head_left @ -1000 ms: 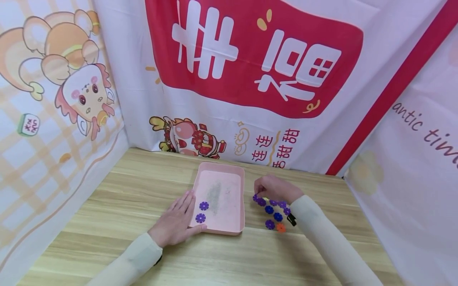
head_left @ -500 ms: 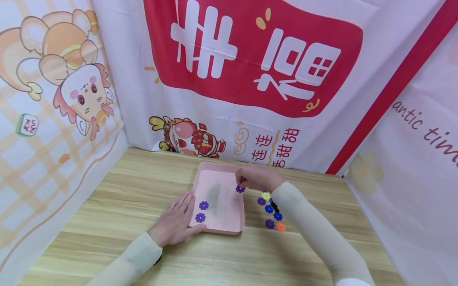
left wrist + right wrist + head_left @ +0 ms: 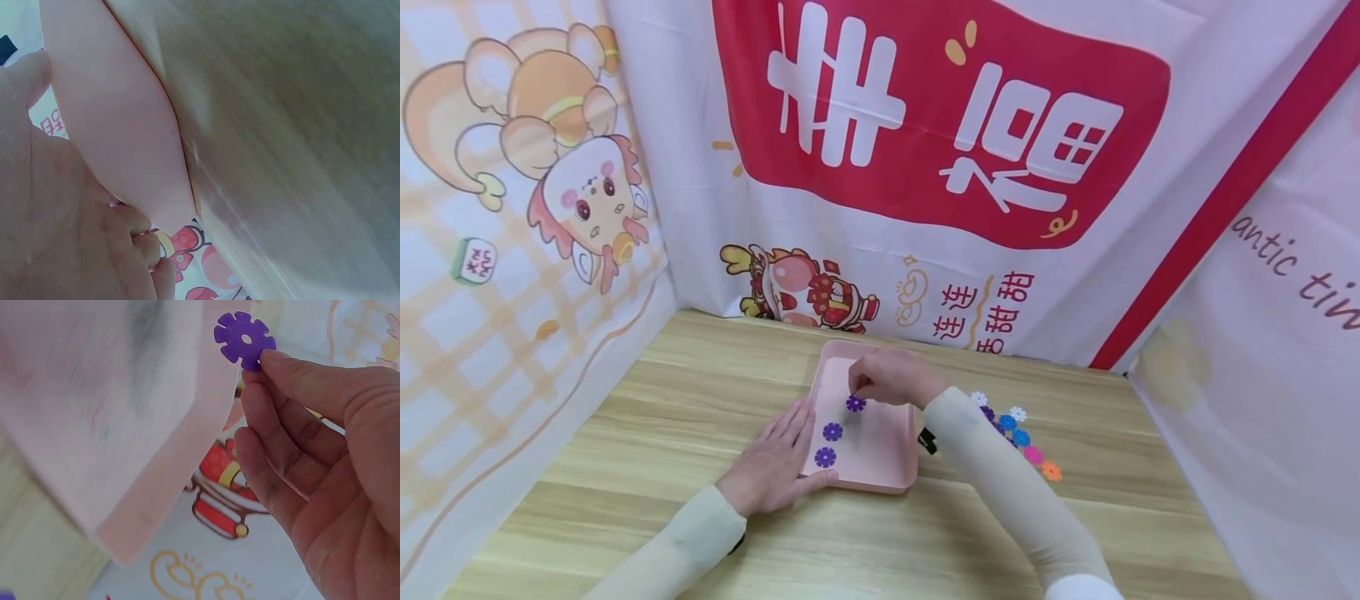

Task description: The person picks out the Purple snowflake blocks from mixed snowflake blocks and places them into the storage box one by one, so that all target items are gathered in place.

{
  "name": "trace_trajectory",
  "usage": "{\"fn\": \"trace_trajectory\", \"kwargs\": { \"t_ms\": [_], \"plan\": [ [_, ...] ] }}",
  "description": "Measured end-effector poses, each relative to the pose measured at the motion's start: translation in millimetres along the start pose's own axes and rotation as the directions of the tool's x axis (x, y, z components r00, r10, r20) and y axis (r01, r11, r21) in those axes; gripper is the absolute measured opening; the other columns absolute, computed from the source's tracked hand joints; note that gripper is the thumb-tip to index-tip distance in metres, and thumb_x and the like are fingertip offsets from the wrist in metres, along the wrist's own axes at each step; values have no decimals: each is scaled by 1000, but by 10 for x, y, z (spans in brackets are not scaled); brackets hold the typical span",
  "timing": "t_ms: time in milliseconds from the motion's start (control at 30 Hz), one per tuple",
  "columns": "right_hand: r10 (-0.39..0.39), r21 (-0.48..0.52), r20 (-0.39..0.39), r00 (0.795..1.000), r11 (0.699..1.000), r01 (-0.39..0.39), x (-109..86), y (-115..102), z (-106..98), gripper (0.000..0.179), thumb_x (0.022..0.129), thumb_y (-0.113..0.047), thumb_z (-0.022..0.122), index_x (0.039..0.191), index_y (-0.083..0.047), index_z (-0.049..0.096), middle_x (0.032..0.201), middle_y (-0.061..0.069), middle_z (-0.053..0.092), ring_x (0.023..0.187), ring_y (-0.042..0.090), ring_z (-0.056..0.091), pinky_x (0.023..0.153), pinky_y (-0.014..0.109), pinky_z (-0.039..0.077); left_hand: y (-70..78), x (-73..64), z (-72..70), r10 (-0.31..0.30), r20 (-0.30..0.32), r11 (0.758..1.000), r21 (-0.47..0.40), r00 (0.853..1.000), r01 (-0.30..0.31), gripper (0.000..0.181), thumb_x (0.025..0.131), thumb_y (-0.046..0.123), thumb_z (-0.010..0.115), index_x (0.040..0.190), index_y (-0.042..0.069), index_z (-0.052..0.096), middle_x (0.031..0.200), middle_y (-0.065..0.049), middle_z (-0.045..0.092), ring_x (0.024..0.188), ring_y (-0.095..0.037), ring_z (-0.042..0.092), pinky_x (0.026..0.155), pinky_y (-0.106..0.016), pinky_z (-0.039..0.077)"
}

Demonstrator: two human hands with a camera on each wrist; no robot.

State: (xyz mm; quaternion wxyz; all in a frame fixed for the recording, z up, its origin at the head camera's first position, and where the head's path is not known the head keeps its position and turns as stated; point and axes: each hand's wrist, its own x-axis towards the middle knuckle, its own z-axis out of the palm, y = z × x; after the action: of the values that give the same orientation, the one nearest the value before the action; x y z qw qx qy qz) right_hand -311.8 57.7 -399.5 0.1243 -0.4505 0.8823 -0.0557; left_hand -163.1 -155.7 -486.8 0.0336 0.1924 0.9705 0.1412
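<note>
The work is looking only partly done: two purple discs (image 3: 825, 457) are lying near the left side of the pink tray (image 3: 887, 454), and the right hand (image 3: 895, 379) is pinching another purple disc (image 3: 240, 339) over its floor. The left hand (image 3: 772, 462) is resting against the tray's left wall, fingers extended. White discs (image 3: 1018, 413), blue discs (image 3: 1021, 437), a pink disc (image 3: 1033, 455) and an orange disc (image 3: 1051, 471) are lying outside, right of the tray, apparently remaining; the right sleeve (image 3: 985, 467) is hiding their full count.

“福” (image 3: 1037, 137) and “antic” (image 3: 1264, 246) on curtains (image 3: 1262, 400)
</note>
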Motion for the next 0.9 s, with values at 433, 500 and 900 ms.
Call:
{"fn": "trace_trajectory", "kwargs": {
  "t_ms": [433, 500, 900],
  "plan": [
    [11, 141, -81, 997, 990, 0, 246, 17, 343, 5, 101, -17, 73, 102, -16, 78, 99, -4, 78, 86, 2, 68, 83, 14, 58, 12, 1, 2, 8, -12, 1000, -7, 1000, -8, 103, 102, 67, 53, 165, -7, 20, 177, -23, 10, 164, -43, 15, 133, -60, 20],
    [41, 179, -81, 996, 983, -26, 261, 36, 384, 5, 101, -16, 73, 102, -15, 78, 99, -4, 77, 86, 3, 67, 81, 14, 58, 9, 3, -1, 6, -9, 1000, -8, 1000, -6, 103, 102, 67, 53, 165, -7, 20, 177, -23, 10, 164, -43, 15, 133, -60, 20],
    [208, 311, 10, 978, 929, -201, 368, 125, 503, 7, 103, -16, 71, 104, -15, 78, 98, -3, 76, 84, 7, 68, 82, 19, 60, -8, 11, 12, 7, -5, 1000, 4, 1000, -7, 103, 102, 69, 51, 164, -8, 21, 177, -24, 11, 164, -43, 15, 134, -60, 20]
  ]
}}
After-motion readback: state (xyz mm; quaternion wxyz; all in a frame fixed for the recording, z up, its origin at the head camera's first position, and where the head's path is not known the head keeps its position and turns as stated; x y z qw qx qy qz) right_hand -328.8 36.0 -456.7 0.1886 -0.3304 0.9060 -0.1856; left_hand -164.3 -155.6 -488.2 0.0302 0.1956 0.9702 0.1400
